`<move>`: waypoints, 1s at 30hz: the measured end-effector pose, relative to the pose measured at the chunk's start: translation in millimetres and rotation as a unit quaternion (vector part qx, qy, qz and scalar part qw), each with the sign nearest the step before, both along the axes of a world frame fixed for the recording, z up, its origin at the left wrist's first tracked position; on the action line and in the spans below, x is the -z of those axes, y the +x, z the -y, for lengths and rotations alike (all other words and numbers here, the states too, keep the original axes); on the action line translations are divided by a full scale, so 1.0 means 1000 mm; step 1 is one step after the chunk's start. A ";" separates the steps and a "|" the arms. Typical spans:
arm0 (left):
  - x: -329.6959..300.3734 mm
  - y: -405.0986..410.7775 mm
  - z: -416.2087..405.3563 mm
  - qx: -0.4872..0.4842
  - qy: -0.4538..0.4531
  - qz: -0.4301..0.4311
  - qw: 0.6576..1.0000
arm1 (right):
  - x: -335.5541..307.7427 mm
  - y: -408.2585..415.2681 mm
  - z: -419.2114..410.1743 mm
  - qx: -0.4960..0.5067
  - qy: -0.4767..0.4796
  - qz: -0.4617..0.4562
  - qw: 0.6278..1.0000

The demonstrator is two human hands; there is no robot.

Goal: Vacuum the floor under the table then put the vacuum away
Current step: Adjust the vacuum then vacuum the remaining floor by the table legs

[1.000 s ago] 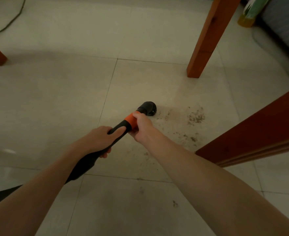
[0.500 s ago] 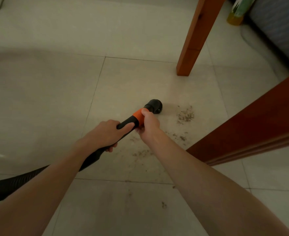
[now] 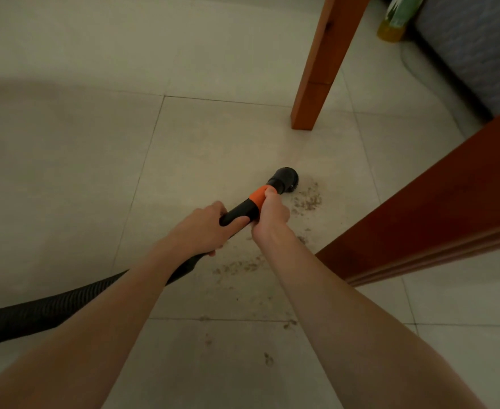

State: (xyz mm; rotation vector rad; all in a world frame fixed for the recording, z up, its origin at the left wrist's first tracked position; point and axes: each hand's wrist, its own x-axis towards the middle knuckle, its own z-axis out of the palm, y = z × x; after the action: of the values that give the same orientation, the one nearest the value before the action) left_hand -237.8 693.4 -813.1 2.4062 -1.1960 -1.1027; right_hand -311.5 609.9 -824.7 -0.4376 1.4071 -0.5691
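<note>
**Both hands on the vacuum wand, nozzle down beside the dirt**

The right hand (image 3: 270, 212) is wrapped around the black vacuum wand with an orange collar (image 3: 248, 206), its thumb lying on the orange band. The left hand (image 3: 206, 228) grasps the same wand just behind it, fingers curled over the black shaft. Both grips are closed on the tube.

Ahead of the right hand, the round black brush nozzle (image 3: 285, 178) rests on the pale tiled floor (image 3: 80, 172), at the edge of a patch of brown crumbly dirt (image 3: 309, 199). More specks lie scattered on the tiles nearer the person.

Behind the left hand, the ribbed black hose (image 3: 45, 312) runs off toward the lower left edge.

A reddish-brown wooden table leg (image 3: 316, 84) stands beyond the nozzle, apart from it. A dark red wooden rail (image 3: 449, 208) crosses the right side. A yellow-based green object (image 3: 396, 22) sits at the top right beside a grey textured surface (image 3: 473, 48).
</note>
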 end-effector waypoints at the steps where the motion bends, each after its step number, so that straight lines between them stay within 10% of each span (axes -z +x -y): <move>1: 0.000 -0.001 0.002 0.005 -0.006 0.008 1.000 | 0.000 -0.001 0.002 0.008 0.000 -0.001 1.000; 30: -0.010 -0.002 0.042 0.130 -0.013 0.063 0.989 | 0.000 -0.007 0.024 0.077 -0.028 -0.065 0.995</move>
State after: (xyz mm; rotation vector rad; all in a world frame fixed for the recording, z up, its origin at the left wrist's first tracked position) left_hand -239.7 651.6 -802.8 2.3811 -1.5925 -1.0062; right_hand -318.9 585.6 -824.6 -0.4180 1.5617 -0.7173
